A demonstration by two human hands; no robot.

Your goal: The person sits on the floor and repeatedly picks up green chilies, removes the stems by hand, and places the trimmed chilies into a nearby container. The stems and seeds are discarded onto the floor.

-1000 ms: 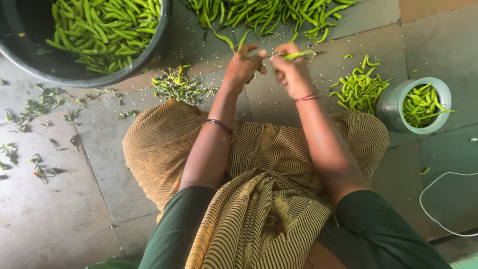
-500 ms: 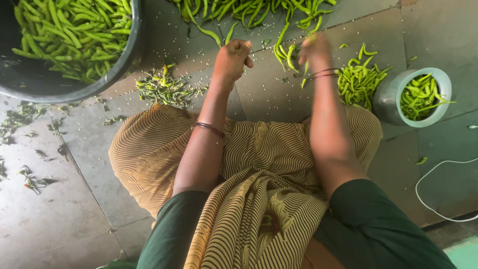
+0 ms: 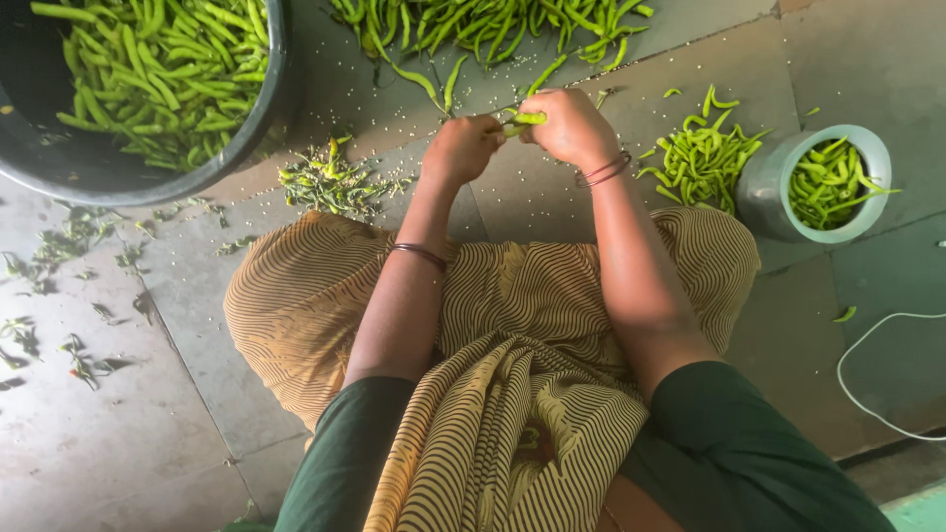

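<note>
Both hands are pinching one green chilli [image 3: 522,120] between them, the left hand [image 3: 461,148] closing on its near-left end and the right hand [image 3: 570,126] gripping the other end, above the tiled floor [image 3: 177,433]. Farther out are lying a loose chilli heap [image 3: 493,25], a stem pile [image 3: 330,182] at left, a dark basin [image 3: 246,128] far left and a metal pot [image 3: 774,192] at right.

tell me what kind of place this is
Probably a home or small kitchen work area at floor level: the person sits on a tiled floor, both hands on a green chilli, beside a big dark tub and loose heaps of chillies.
</note>
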